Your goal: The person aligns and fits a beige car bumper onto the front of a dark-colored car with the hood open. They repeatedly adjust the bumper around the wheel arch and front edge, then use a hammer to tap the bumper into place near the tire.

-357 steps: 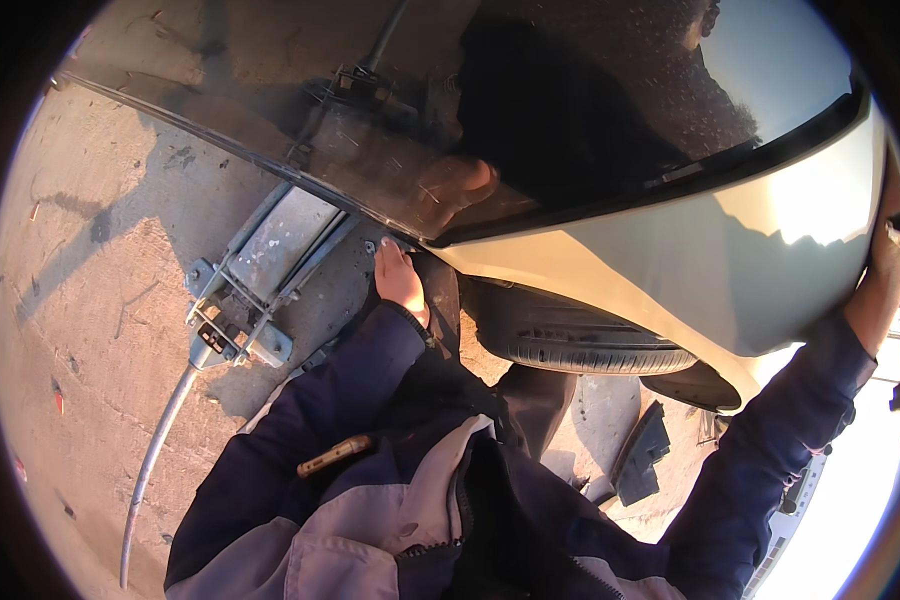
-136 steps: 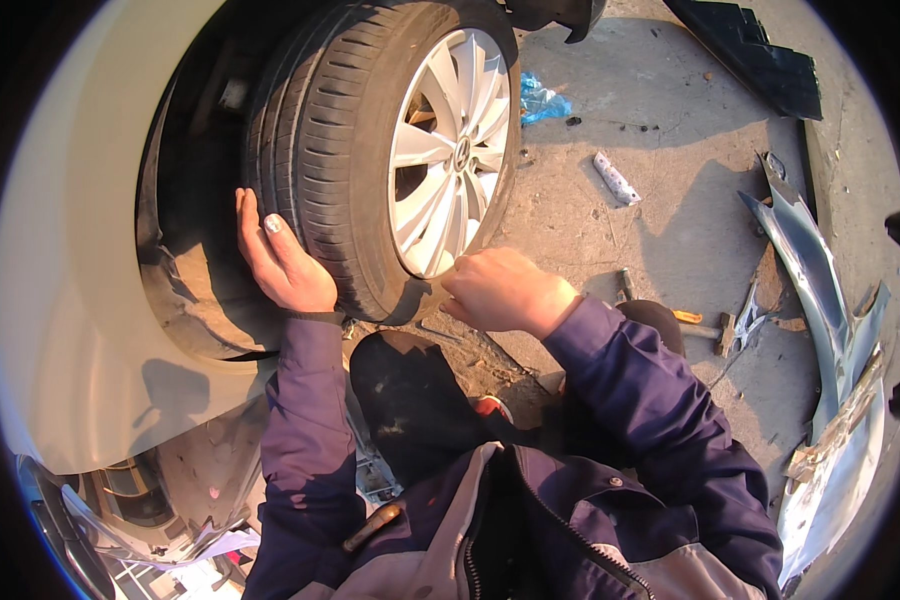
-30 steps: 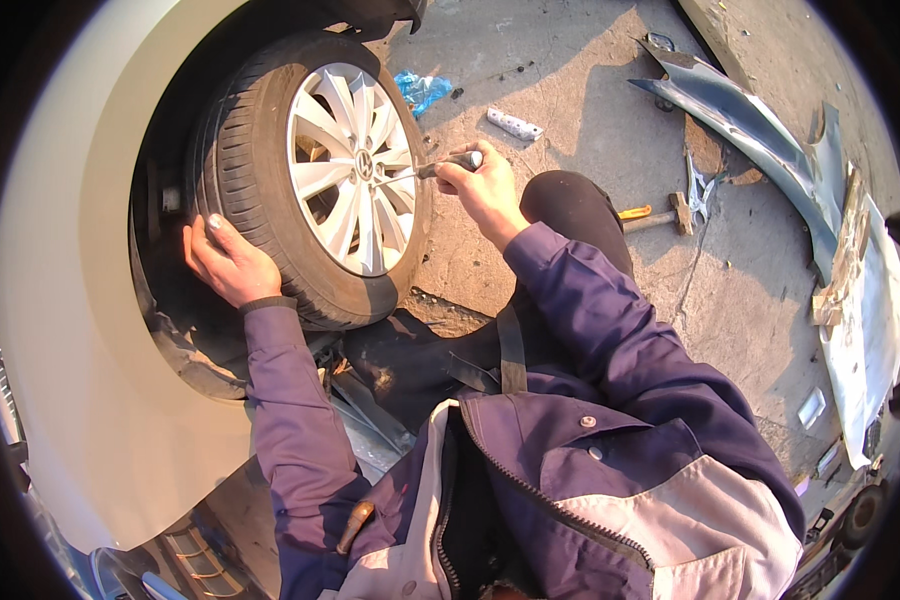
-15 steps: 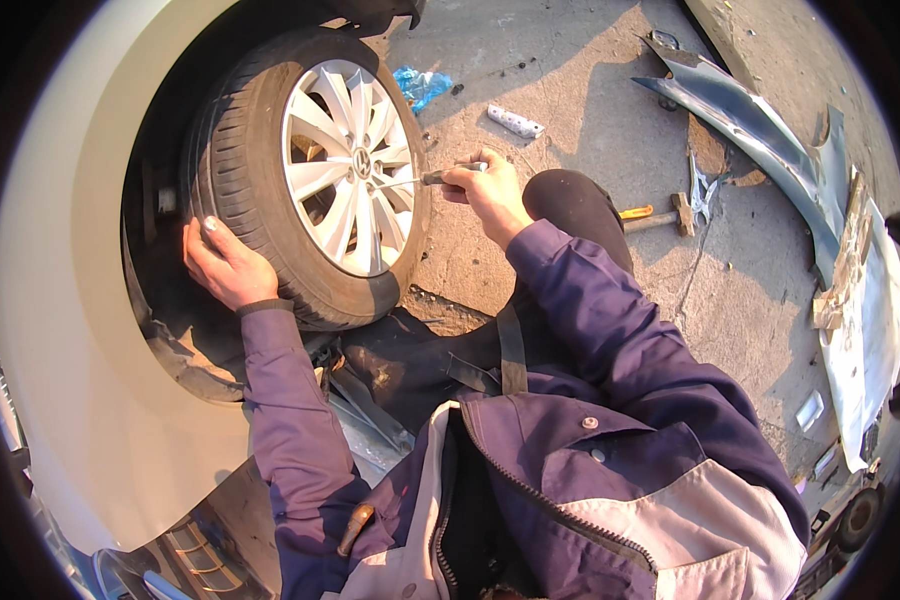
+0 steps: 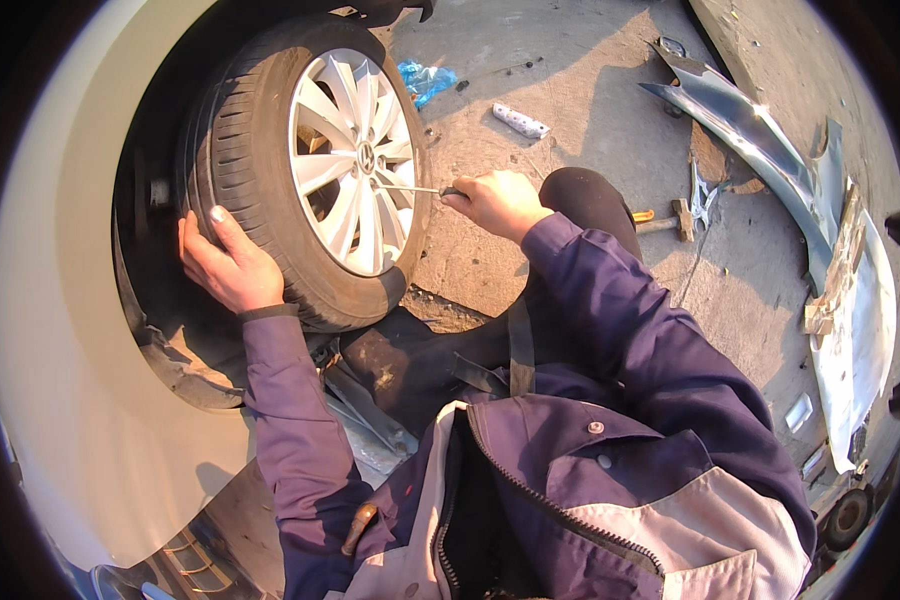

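Note:
A car wheel with a silver multi-spoke rim and a black tire stands in the wheel arch of a pale car body. My left hand rests against the tread at the near left, thumb apart from the other fingers. In my closed right hand is a screwdriver; its dark handle is mostly covered by my fingers. The thin metal shaft points left across the rim, and its tip is at the hub near a bolt hole, though I cannot tell whether it touches.
The pale fender curves along the left. A hammer lies beyond my right knee, near a patterned white roll and crumpled blue plastic. Bent metal body panels lie on the concrete at the far right.
My right hand has turned about the screwdriver's handle and shifted slightly right, baring more of the shaft. The left hand stays on the tire, its thumb a little higher.

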Action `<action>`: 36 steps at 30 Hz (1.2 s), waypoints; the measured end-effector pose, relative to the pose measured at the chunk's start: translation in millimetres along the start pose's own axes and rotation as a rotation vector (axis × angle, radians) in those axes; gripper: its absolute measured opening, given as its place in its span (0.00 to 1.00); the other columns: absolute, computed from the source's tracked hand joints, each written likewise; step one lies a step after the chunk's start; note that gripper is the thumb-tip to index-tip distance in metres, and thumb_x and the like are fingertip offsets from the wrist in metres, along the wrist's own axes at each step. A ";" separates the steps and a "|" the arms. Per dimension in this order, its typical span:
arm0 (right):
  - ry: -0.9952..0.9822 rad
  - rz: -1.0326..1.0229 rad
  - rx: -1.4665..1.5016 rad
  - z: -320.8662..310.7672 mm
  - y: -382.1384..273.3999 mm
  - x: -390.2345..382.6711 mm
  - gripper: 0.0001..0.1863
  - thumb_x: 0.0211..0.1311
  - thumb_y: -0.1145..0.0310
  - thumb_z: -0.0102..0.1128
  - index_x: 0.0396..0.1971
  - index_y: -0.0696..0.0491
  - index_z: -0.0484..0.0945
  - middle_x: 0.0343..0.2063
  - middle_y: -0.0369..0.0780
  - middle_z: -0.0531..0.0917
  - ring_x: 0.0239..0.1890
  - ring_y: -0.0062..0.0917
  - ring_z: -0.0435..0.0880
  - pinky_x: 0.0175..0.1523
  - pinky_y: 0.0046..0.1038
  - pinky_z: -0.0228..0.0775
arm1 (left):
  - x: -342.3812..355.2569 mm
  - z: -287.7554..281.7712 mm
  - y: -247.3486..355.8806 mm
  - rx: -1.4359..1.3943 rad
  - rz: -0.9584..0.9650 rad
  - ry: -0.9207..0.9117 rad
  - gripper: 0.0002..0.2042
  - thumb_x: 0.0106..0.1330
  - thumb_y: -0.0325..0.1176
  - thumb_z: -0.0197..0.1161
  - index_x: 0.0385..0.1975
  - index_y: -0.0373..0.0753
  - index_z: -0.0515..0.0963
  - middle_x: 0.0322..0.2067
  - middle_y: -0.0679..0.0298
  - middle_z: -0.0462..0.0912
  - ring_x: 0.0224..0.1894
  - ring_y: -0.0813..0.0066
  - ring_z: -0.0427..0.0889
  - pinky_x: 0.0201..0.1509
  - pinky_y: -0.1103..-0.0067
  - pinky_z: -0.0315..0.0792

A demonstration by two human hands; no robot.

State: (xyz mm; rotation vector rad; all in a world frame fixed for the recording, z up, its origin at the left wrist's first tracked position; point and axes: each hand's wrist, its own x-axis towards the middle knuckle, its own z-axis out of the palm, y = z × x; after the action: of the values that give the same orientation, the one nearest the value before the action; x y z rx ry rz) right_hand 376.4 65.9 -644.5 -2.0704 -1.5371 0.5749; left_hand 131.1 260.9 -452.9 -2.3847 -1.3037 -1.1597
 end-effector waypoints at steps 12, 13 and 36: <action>-0.082 -0.275 -0.333 -63.9 -64.1 57.4 0.11 0.68 0.64 0.65 0.31 0.55 0.89 0.23 0.44 0.89 0.30 0.41 0.93 0.37 0.42 0.86 | 0.8 1.8 3.9 0.038 0.033 -0.001 0.25 0.81 0.47 0.64 0.62 0.29 0.77 0.61 0.43 0.80 0.65 0.42 0.76 0.72 0.54 0.68; -0.059 -0.331 -0.312 -70.7 -79.2 71.5 0.08 0.61 0.69 0.66 0.27 0.53 0.90 0.25 0.43 0.90 0.31 0.39 0.94 0.38 0.41 0.87 | 0.5 1.4 4.1 0.030 0.013 0.001 0.26 0.81 0.48 0.64 0.63 0.29 0.77 0.62 0.43 0.79 0.66 0.42 0.75 0.72 0.54 0.68; 0.033 -0.286 -0.278 -60.5 -112.7 71.8 0.07 0.60 0.66 0.69 0.26 0.51 0.91 0.25 0.46 0.90 0.35 0.37 0.94 0.40 0.40 0.86 | -1.1 0.9 -5.8 -0.006 -0.023 0.008 0.24 0.82 0.47 0.62 0.63 0.31 0.77 0.66 0.41 0.77 0.71 0.43 0.72 0.77 0.53 0.64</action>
State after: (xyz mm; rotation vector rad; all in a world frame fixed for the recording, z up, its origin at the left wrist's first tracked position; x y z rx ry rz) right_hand 347.7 153.9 -530.6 -1.9861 -1.9406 0.2304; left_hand 126.8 264.1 -455.5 -2.3729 -1.3308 -1.1796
